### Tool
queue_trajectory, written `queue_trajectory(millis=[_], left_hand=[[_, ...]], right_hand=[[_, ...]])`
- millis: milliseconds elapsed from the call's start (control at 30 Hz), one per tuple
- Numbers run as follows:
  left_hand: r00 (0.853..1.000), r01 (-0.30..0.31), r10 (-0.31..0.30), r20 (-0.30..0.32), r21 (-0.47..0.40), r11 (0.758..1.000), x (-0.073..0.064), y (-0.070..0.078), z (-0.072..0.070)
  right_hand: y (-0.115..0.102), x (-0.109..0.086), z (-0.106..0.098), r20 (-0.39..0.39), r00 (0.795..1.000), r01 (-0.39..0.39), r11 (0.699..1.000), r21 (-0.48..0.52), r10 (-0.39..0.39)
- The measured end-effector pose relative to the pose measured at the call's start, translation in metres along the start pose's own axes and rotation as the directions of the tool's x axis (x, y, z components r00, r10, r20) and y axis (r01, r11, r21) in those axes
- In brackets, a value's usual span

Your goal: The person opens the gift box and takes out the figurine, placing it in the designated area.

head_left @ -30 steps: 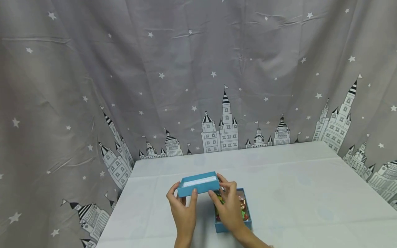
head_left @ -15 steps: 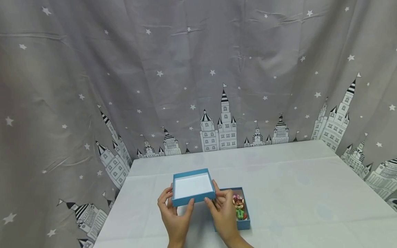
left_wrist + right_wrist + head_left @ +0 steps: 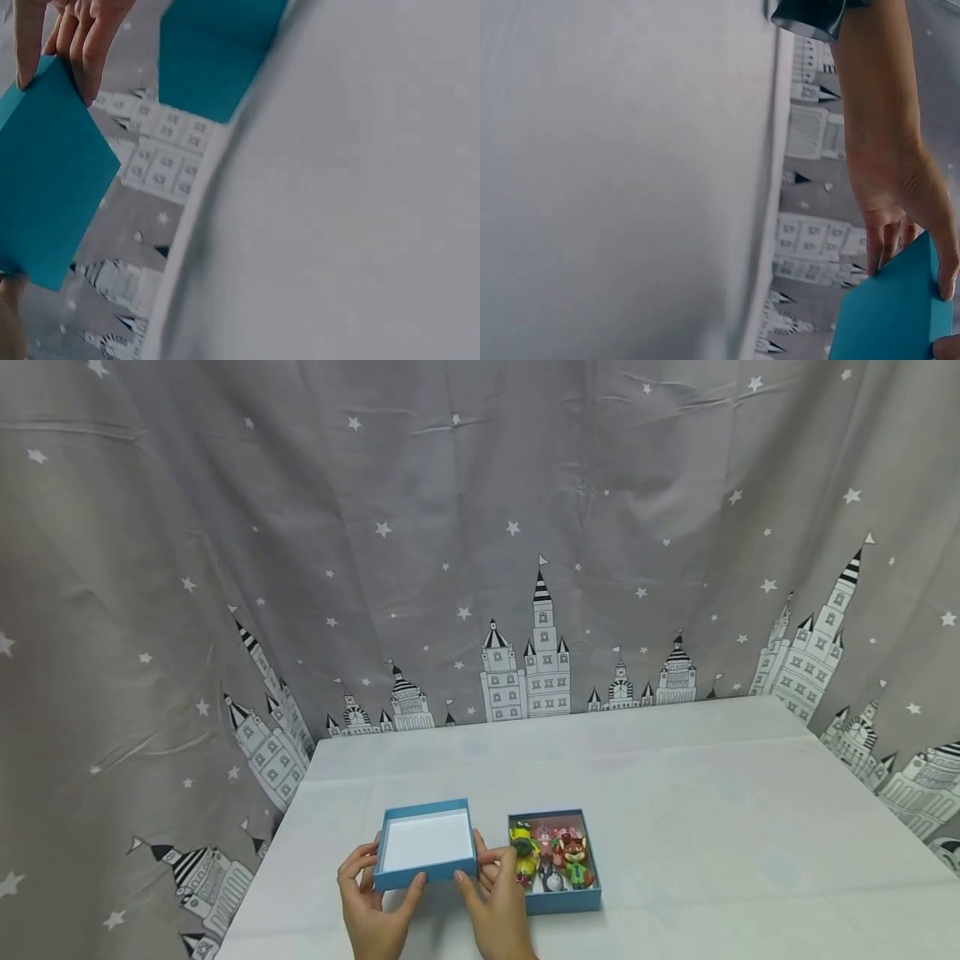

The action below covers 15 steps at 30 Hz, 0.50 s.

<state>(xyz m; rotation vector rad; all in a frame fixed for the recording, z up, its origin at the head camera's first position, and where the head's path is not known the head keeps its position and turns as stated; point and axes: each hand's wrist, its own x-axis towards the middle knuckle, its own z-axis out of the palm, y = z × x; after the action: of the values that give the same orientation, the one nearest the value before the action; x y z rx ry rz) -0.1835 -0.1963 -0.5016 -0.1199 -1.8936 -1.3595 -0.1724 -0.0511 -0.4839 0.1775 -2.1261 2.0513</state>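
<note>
In the head view, my left hand (image 3: 375, 889) grips the left side of a shallow blue box lid (image 3: 427, 870), its thumb on the near edge. My right hand (image 3: 497, 893) pinches the lid's right side. The lid's white inside faces up, tilted toward the camera, above the table. Right of the hands, an uncovered blue box (image 3: 564, 902) stands on the table. Several toy figures lie in it, among them a fox figure (image 3: 576, 860) in green. The left wrist view shows the lid's plain blue outside (image 3: 52, 172) and part of the blue box (image 3: 217, 60).
A white cloth (image 3: 690, 827) covers the table. Behind the table hangs a grey curtain (image 3: 420, 593) printed with stars and castles. A dark device (image 3: 810, 16) sits on a wrist in the right wrist view.
Both hands have carried the lid left and lower, away from over the box. The lid has tipped so its white inside shows more fully, and the toy figures have come into view.
</note>
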Motion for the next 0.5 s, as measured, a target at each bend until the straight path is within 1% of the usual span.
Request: queue_trajectory(millis=[67,133,200,267,333,400,500], left_hand=[[1.0,0.003,-0.003,-0.004,0.038,0.999,-0.002,-0.005,-0.004],[1.0,0.02,-0.02,0.0,0.072,0.997,-0.004,-0.009,-0.006],[0.998,0.06,-0.06,0.007,0.066,0.996,-0.005,-0.012,-0.006],[0.993,0.113,-0.114,0.016,0.052,0.992,-0.006,-0.015,-0.006],[0.984,0.173,-0.174,0.03,0.027,0.985,-0.007,-0.018,-0.005],[0.972,0.232,-0.232,0.042,0.002,0.973,-0.007,-0.021,-0.005],[0.954,0.293,-0.291,0.07,-0.019,0.956,-0.008,-0.024,-0.006]], right_hand=[[0.005,-0.002,0.006,-0.001,1.0,-0.012,1.0,0.011,0.012],[0.009,-0.003,0.009,-0.003,1.0,-0.025,1.0,0.01,0.025],[0.012,-0.003,0.011,0.003,1.0,-0.024,1.0,-0.001,0.024],[0.015,-0.003,0.011,0.021,1.0,-0.021,1.0,-0.014,0.021],[0.017,-0.004,0.01,0.042,0.999,-0.012,1.0,-0.027,0.013],[0.019,-0.004,0.01,0.063,0.998,-0.017,0.999,-0.041,0.019],[0.02,-0.005,0.01,0.076,0.997,-0.029,0.997,-0.074,0.035]])
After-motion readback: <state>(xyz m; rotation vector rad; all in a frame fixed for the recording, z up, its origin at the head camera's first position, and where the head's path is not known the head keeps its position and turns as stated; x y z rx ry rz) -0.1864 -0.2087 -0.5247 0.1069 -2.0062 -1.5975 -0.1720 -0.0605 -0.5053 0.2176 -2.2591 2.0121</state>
